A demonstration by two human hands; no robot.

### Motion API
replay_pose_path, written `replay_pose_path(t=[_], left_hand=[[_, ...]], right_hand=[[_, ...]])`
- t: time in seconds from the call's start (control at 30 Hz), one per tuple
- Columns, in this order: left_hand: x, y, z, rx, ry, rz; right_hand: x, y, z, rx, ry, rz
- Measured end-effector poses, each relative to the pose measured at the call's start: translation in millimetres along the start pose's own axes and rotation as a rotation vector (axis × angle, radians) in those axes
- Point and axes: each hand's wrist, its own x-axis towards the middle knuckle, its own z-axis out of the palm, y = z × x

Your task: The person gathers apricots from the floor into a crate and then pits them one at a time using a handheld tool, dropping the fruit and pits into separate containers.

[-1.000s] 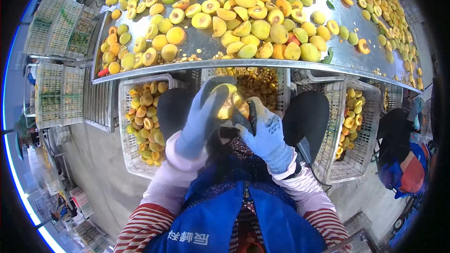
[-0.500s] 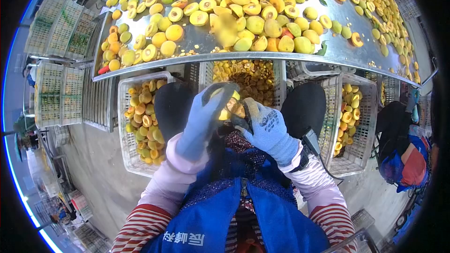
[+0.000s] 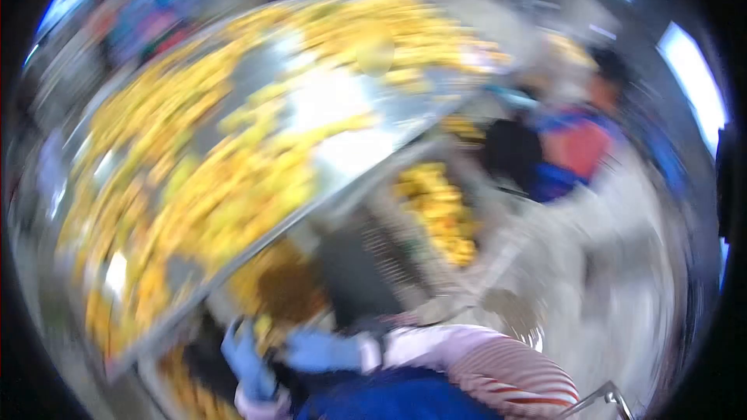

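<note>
The whole view is smeared by motion. Gloved in blue, my left hand (image 3: pixel 250 362) is low in the picture, closed at a small yellow peach piece (image 3: pixel 266 330). My right hand (image 3: pixel 317 350), also in a blue glove, comes in from the right with its fingers curled toward that same piece. Whatever the right fingers hold is too blurred to make out. Both hands are above my lap, close to the near edge of the metal table (image 3: pixel 253 249). Just beyond them is a crate with brownish and yellow contents (image 3: pixel 288 288).
Many yellow peaches (image 3: pixel 233 194) cover the metal table. A crate of yellow peaches (image 3: pixel 440 218) stands on the floor beyond my dark-clad knee (image 3: pixel 354 272). Another person (image 3: pixel 572 144) in blue and red sits to the right. A metal bar (image 3: pixel 615 397) is at the lower right.
My view has swung to the right and tilted, so the table now slants across the left. My hands have shifted to the lower left of the picture, still close together.
</note>
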Motion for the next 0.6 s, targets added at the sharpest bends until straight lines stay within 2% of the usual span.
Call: replay_pose_path(t=[0.03, 0.07, 0.1, 0.17, 0.33, 0.47, 0.5, 0.53, 0.57, 0.6], left_hand=[[29, -31, -19, 0.148, -0.019, 0.245], [28, -16, 12, 0.401, -0.241, 0.493], [28, -5, 30, 0.585, -0.314, 0.656], [29, 3, 41, 0.764, -0.359, 0.748], [30, 10, 31, 0.942, -0.419, 0.777], [27, -4, -19, 1.077, -0.374, 0.816], [23, -11, -26, 1.068, -0.357, 0.808], [17, -16, -25, 0.985, -0.336, 0.747], [-1, -10, -13, 0.726, -0.271, 0.558], [-20, 5, -12, 0.523, -0.318, 0.553]], right_hand=[[0, 7, -3, 0.047, -0.028, -0.036], [-2, -25, -25, -0.095, -0.121, 0.333], [-2, -5, -23, -0.116, 0.025, 0.271], [-1, 17, -25, -0.236, 0.14, 0.157], [-12, -6, -56, -0.581, 0.062, 0.028], [-19, -22, -53, -0.469, 0.059, 0.043], [-14, -34, -55, -0.385, 0.002, 0.145], [-10, -39, -52, -0.302, -0.028, 0.283], [-4, -15, -42, -0.254, -0.023, 0.267], [-1, 4, -33, -0.281, -0.051, 0.151]])
